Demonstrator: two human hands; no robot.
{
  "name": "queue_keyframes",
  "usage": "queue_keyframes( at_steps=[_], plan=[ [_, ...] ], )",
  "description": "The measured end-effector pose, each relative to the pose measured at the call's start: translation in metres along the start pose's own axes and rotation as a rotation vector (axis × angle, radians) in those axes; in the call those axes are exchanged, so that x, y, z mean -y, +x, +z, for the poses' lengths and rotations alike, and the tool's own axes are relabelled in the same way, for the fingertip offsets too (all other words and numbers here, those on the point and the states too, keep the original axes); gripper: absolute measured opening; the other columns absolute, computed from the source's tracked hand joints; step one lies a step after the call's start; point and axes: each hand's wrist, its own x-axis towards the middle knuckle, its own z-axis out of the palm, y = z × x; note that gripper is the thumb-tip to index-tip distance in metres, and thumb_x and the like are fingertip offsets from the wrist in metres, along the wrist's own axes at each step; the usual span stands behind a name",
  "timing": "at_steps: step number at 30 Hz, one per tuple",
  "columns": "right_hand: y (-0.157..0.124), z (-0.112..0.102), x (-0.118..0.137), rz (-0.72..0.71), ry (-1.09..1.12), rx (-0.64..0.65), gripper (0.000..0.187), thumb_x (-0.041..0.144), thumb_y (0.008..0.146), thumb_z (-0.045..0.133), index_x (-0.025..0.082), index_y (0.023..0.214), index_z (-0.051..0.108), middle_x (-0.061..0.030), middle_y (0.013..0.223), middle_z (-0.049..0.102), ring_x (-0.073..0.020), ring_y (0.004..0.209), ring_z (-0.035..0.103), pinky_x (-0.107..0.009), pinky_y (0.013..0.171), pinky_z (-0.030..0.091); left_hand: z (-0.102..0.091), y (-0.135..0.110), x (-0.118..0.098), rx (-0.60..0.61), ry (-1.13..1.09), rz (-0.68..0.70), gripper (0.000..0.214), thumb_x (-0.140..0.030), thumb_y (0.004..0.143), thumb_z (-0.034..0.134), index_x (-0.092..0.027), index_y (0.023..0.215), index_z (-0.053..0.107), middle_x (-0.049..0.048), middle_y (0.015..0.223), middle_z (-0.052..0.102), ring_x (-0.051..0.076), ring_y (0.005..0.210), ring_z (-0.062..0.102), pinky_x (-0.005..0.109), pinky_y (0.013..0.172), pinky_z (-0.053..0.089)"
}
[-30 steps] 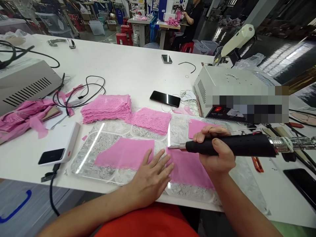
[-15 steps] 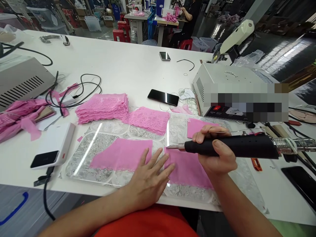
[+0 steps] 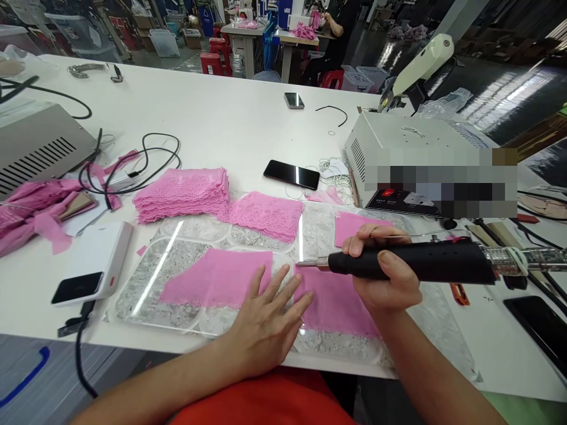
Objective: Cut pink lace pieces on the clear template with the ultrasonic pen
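My left hand lies flat with fingers spread on a clear plate, pressing the right end of a pink lace piece. My right hand grips a black handheld cutting tool; its metal tip points left, just above the gap between that piece and a second pink lace piece under the tool. A third small pink piece lies behind my right hand.
A stack of pink lace and a loose lace piece lie behind the plate. A white control box, two phones, a power bank, cables and a grey machine surround them. A person sits at a far table.
The view shifted slightly. The tool tip has edged a little left and my left hand slid slightly left and down on the lace. Nothing was picked up or let go.
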Motion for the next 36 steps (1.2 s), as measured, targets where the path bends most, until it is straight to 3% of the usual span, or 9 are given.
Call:
queue_keyframes(
  at_steps=[16, 22, 25, 30, 36],
  plan=[
    [-0.001, 0.000, -0.002, 0.007, -0.074, 0.056, 0.006, 0.024, 0.072, 0.061, 0.022, 0.078, 0.060, 0.0011, 0.077, 0.060, -0.0114, 0.058, 0.055, -0.032, 0.058, 0.050, -0.001, 0.001, 0.000, 0.008, 0.017, -0.005, 0.039, -0.030, 0.093, 0.056, -0.024, 0.131, 0.059, 0.0056, 0.140, 0.057, 0.029, 0.141, 0.037, 0.053, 0.122, 0.009],
    [0.006, 0.001, 0.002, 0.002, -0.030, -0.018, 0.010, 0.026, 0.070, 0.060, 0.023, 0.080, 0.059, 0.0024, 0.079, 0.060, -0.0098, 0.056, 0.055, -0.031, 0.057, 0.049, 0.002, 0.000, 0.002, -0.019, -0.021, -0.013, 0.037, -0.029, 0.093, 0.056, -0.025, 0.130, 0.060, 0.0060, 0.139, 0.058, 0.029, 0.141, 0.038, 0.053, 0.122, 0.009],
    [0.018, -0.010, 0.020, -0.085, -0.039, -0.121, 0.012, 0.026, 0.067, 0.056, 0.022, 0.077, 0.060, 0.0020, 0.077, 0.059, -0.0096, 0.054, 0.053, -0.030, 0.055, 0.047, 0.004, 0.000, 0.004, -0.049, -0.050, -0.005, 0.034, -0.029, 0.095, 0.055, -0.024, 0.128, 0.062, 0.0066, 0.139, 0.058, 0.029, 0.140, 0.039, 0.053, 0.122, 0.010],
    [0.022, -0.049, 0.052, -0.156, -0.160, -0.275, 0.012, 0.027, 0.062, 0.055, 0.021, 0.072, 0.060, 0.0018, 0.072, 0.058, -0.0097, 0.051, 0.051, -0.030, 0.053, 0.045, 0.003, 0.003, 0.006, -0.097, -0.041, 0.033, 0.031, -0.026, 0.097, 0.050, -0.021, 0.124, 0.063, 0.0070, 0.138, 0.059, 0.027, 0.140, 0.040, 0.050, 0.123, 0.009],
    [0.003, -0.082, 0.056, -0.167, -0.152, -0.358, 0.014, 0.027, 0.061, 0.054, 0.021, 0.072, 0.060, 0.0011, 0.070, 0.057, -0.0105, 0.051, 0.050, -0.030, 0.051, 0.044, 0.005, 0.006, 0.008, -0.086, 0.013, 0.055, 0.033, -0.022, 0.095, 0.049, -0.020, 0.125, 0.063, 0.0076, 0.137, 0.059, 0.027, 0.142, 0.038, 0.049, 0.123, 0.010]
  ],
)
